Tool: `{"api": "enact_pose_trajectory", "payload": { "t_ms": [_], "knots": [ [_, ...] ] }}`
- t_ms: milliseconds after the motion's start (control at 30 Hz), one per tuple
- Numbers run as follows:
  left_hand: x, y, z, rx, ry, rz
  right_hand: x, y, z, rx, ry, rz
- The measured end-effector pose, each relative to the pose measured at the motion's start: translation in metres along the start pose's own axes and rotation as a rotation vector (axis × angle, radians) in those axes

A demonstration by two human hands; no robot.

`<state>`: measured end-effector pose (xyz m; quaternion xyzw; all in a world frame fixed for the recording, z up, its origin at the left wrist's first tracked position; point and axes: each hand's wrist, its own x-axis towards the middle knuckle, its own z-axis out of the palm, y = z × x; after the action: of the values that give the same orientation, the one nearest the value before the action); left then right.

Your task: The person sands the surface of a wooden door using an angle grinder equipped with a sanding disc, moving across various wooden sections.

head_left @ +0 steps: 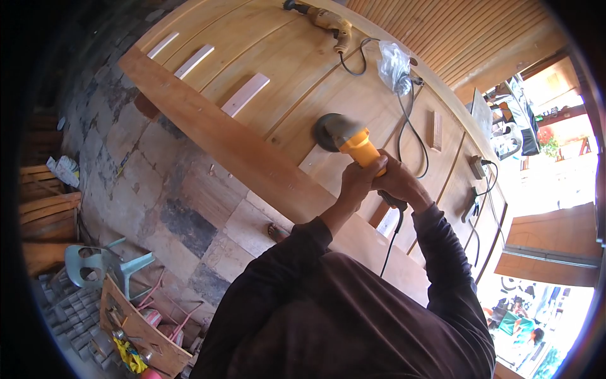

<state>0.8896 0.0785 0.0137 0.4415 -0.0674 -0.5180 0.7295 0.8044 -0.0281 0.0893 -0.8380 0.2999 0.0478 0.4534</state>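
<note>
A yellow angle grinder with a round dark disc at its head is held over a large wooden panel. The disc lies on or just above a wooden strip near the panel's edge board; contact cannot be made out. My left hand is closed around the grinder's body from the left. My right hand wraps the body from the right, close against the left. The grinder's black cord drops from its rear end toward my lap.
A yellow drill and a clear plastic bag lie on the panel's far side. Pale wood strips stand across it. A power socket and cords lie right. A green plastic chair stands lower left on the tiled floor.
</note>
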Motion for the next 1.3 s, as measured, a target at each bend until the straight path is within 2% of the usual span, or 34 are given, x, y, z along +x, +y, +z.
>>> {"api": "enact_pose_trajectory", "payload": {
  "t_ms": [100,400,1167,1300],
  "knots": [
    [0.003,-0.003,0.003,0.007,0.044,0.039,0.002,0.007,0.0,0.012,0.003,-0.026],
    [0.008,0.002,0.006,-0.012,-0.011,0.006,0.002,0.001,-0.006,-0.021,0.028,0.019],
    [0.032,-0.006,0.016,0.14,-0.04,-0.038,0.01,0.049,-0.01,0.16,0.089,0.007],
    [0.024,0.001,0.02,0.148,-0.05,-0.036,0.0,0.032,-0.012,0.134,0.098,0.041]
  ]
}}
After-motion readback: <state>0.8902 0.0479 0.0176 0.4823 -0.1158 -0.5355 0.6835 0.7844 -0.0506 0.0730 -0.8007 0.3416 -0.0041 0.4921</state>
